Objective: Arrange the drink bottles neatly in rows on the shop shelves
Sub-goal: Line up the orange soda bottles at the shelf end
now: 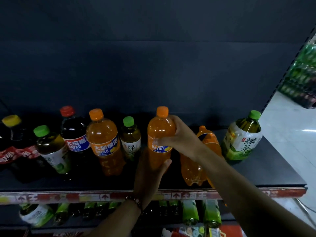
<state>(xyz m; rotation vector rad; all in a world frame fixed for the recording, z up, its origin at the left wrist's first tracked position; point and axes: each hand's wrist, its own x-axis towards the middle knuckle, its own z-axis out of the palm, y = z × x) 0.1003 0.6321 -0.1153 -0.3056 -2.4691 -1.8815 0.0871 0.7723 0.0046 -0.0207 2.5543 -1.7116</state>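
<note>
1. A tall clear plastic bottle of orange drink with an orange ribbed cap and orange-blue label (160, 139) is held upright on the dark matte shelf board (273, 170), near its middle.
2. The bottle's shoulder and label are gripped by the right hand (179, 135), fingers curled round the smooth curved plastic.
3. The lower body is cupped by the left hand (150, 175), thumb pressed on the front, other fingers hidden behind the bottle; a beaded bracelet (135, 201) is worn on that wrist.
4. Just right, partly hidden by the right forearm, a second orange plastic bottle (193, 173) is seen, tilted; lying or leaning cannot be told.
5. Far right, a squarish green-capped tea bottle with a white-green label (241, 139) is stood near the shelf end.
6. To the left are stood a small green-capped tea bottle (130, 139), another orange-capped orange bottle (106, 142), a red-capped dark cola bottle (73, 130), a further green-capped tea bottle (51, 149) and a yellow-capped dark bottle (10, 134), unevenly spaced.
7. A worn red-white price strip (68, 196) is run along the shelf front; green-wrapped bottles (189, 212) are seen on the shelf below.
</note>
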